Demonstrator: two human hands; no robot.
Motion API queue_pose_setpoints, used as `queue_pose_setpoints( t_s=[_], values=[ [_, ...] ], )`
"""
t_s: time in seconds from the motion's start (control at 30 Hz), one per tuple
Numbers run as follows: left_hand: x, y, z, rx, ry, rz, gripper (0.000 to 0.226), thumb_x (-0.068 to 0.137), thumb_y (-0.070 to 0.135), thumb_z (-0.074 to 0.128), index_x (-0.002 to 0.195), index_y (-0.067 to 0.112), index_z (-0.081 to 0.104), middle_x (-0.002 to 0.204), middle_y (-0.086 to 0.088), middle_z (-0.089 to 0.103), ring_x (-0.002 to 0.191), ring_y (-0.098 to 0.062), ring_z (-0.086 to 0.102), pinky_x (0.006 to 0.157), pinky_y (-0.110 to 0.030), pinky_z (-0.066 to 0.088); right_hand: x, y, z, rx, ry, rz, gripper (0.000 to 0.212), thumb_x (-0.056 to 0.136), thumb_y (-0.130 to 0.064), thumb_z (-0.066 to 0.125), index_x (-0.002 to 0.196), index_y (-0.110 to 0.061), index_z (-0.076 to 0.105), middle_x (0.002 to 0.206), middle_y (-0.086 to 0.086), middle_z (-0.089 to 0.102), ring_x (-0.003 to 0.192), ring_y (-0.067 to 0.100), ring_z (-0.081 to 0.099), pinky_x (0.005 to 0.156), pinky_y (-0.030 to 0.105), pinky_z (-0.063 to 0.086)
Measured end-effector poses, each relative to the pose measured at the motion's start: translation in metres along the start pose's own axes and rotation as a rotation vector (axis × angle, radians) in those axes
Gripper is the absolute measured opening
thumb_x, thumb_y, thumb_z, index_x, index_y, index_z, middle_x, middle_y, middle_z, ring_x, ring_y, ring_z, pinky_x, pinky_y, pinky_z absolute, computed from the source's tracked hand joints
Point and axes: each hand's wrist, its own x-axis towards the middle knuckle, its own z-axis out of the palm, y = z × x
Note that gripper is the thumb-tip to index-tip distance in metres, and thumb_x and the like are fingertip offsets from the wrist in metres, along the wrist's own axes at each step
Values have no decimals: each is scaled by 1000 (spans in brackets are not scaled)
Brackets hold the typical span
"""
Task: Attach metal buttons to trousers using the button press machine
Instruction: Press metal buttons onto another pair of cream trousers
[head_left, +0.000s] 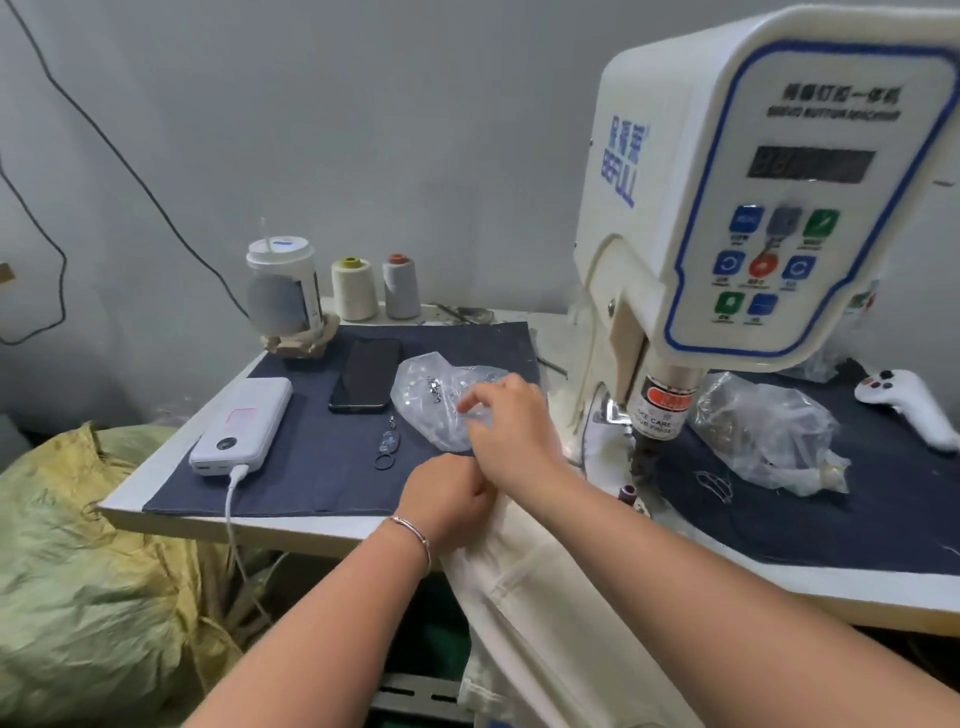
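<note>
Your left hand (449, 499) grips the trousers (540, 613) while your right hand (506, 421), fingers loosely spread, reaches into the button bag (436, 395); slackening could let the cloth slide off the table (156, 499).

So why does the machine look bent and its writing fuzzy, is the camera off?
Head view: a wide-angle lens bows the press machine near the right edge; its panel text is soft and the display unreadable. Light is even and flat, with faint shadows. The right hand, over the clear bag, has slightly blurred fingers; the left hand is sharper.
</note>
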Motion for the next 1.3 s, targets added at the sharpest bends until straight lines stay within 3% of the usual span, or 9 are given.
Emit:
queue_pose_setpoints(
  t_s=[0.1,0.2,0.27,0.33,0.47,0.6,0.8,1.3],
  values=[
    [0,-4,5,-206,53,-75,43,90,46,42,67,12,54,64,-5,60,61,-25,51,47,-32,25,40,9,27,-153,-37,-27,33,90,-9,46,109,-29,66,122,2,45,121,22,33,80,29,37],
    [2,-5,5,-263,45,-108,44,93,38,52,56,19,39,51,1,45,49,-14,40,46,-32,21,67,14,45,-235,-112,-3,33,93,-13,47,112,-32,65,126,5,42,125,26,30,83,31,38],
    [4,-5,5,-290,35,-120,47,89,39,53,53,18,34,47,1,39,46,-15,34,46,-32,19,80,12,54,-345,-167,13,32,94,-14,47,114,-32,65,127,7,41,125,28,31,90,36,41],
    [3,-5,5,-299,30,-125,46,80,45,51,52,15,30,44,0,36,45,-18,28,45,-32,18,87,9,61,-458,-171,17,31,95,-16,46,117,-26,65,128,9,41,123,29,33,91,37,40],
    [4,-8,6,-306,15,-146,46,81,34,57,54,14,25,48,-3,29,50,-20,21,46,-33,17,97,7,70,-581,-76,28,27,94,-12,45,113,-13,63,128,9,42,119,27,38,77,31,34],
    [3,-6,5,-314,5,-122,35,67,40,43,52,13,28,47,-4,31,48,-20,24,46,-33,18,104,10,75,-610,-56,63,29,94,-11,45,118,-12,62,130,9,43,119,26,39,80,29,35],
    [7,-9,9,-299,8,-141,30,83,23,56,58,14,42,59,-1,48,59,-27,40,51,-34,28,108,15,81,-615,-50,75,24,95,-15,50,116,-13,62,129,8,42,117,26,40,77,29,31],
    [7,-7,5,-294,-38,-141,25,64,38,39,57,14,43,59,-1,48,61,-29,43,53,-34,31,105,19,84,-528,-48,27,25,94,-9,47,109,-14,66,125,9,44,115,27,40,74,31,35]
  ],
)
